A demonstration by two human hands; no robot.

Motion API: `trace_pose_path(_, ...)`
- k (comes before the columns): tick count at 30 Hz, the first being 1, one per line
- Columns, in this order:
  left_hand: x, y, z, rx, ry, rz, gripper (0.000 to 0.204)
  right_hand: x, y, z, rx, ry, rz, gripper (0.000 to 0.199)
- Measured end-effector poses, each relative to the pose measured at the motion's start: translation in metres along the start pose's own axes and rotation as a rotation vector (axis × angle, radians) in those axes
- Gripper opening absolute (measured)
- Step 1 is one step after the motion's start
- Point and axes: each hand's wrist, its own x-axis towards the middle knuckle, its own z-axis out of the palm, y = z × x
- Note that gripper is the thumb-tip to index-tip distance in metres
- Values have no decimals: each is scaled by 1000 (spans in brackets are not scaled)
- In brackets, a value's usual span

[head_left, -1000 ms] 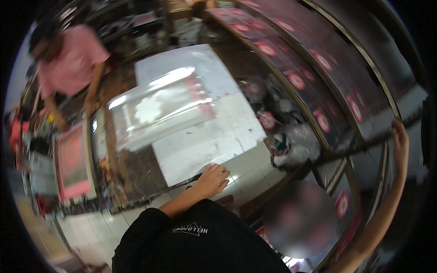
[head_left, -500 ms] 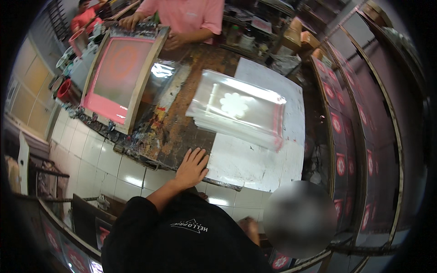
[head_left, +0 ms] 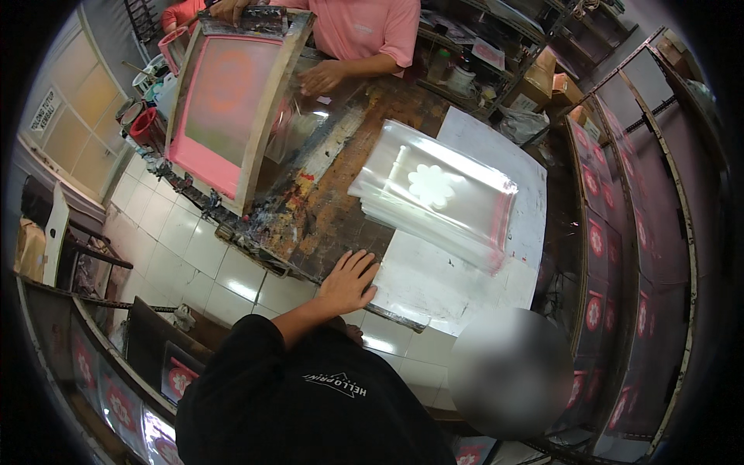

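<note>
My left hand point(head_left: 349, 285) lies flat on the near edge of the paint-stained wooden table point(head_left: 335, 209), fingers stretched and holding nothing. My right hand is out of sight. Just beyond my left hand, to the right, a stack of clear plastic sheets or bags point(head_left: 457, 221) rests on a white board point(head_left: 434, 279). A pale flower shape shows on the top one, with pink along its right end. At the far left a wooden-framed printing screen point(head_left: 232, 116), with pink ink around its mesh, is tilted up. A co-worker's hand point(head_left: 231, 9) is at its top; their other hand point(head_left: 322, 77) is beside it.
Ink pots and a red tub point(head_left: 147, 126) crowd the table's left side. Drying racks point(head_left: 597, 240) with pink flower prints stand at the right, others at the lower left. Cardboard boxes point(head_left: 535, 81) sit on far shelves. A blurred round patch covers the lower right.
My view has shifted, so the table appears further right. The co-worker's near hand has come off the screen's side. My left hand stays on the table; my right hand has left the view.
</note>
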Motion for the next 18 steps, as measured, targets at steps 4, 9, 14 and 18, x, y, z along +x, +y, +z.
trace_pose_path(4,-4,-1,-1,-20,42,-20,49,9,-59,-27,364,3,-5,31)
trace_pose_path(9,-3,-1,-6,-360,107,-178,53,4,-140,-16,429,-23,-54,37)
trace_pose_path(14,24,12,-54,26,493,-63,69,17,-129,-4,401,-48,-93,35)
trace_pose_path(18,61,5,-70,253,332,-11,73,10,-96,-7,314,-49,-43,37)
